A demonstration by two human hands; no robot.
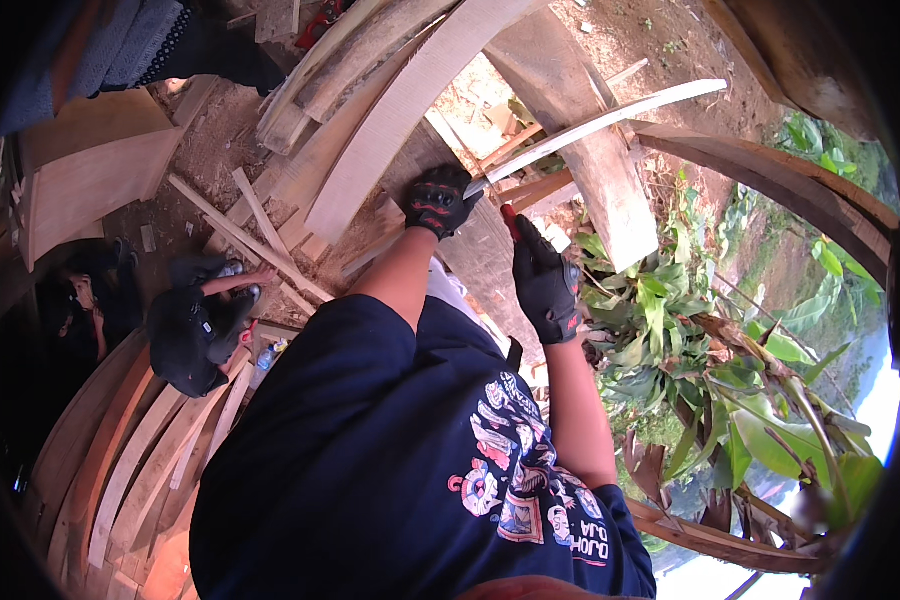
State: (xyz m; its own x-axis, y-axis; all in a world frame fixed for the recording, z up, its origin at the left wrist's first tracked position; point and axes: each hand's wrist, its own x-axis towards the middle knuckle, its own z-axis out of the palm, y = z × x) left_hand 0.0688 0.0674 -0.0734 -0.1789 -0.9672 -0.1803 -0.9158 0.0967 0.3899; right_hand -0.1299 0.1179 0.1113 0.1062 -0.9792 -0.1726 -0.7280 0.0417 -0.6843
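Note:
My left hand (438,201), in a black glove with red marks, is closed at the near end of a long pale wooden strip (610,122). The strip slants away to the right over a broad plank. Below its near end, my right hand (547,284), also in a black glove, has its fingers bent together. A small red piece (510,214) shows at those fingertips; what it belongs to is hidden. A wide weathered board (498,262) lies under and between both hands.
Curved planks (410,110) are stacked ahead, with thin offcuts (255,240) on the left. A person in dark clothes (195,335) crouches at left beside more curved boards (135,470). Green leafy plants (670,310) grow at right. Another person's blue-grey clothing (120,55) shows top left.

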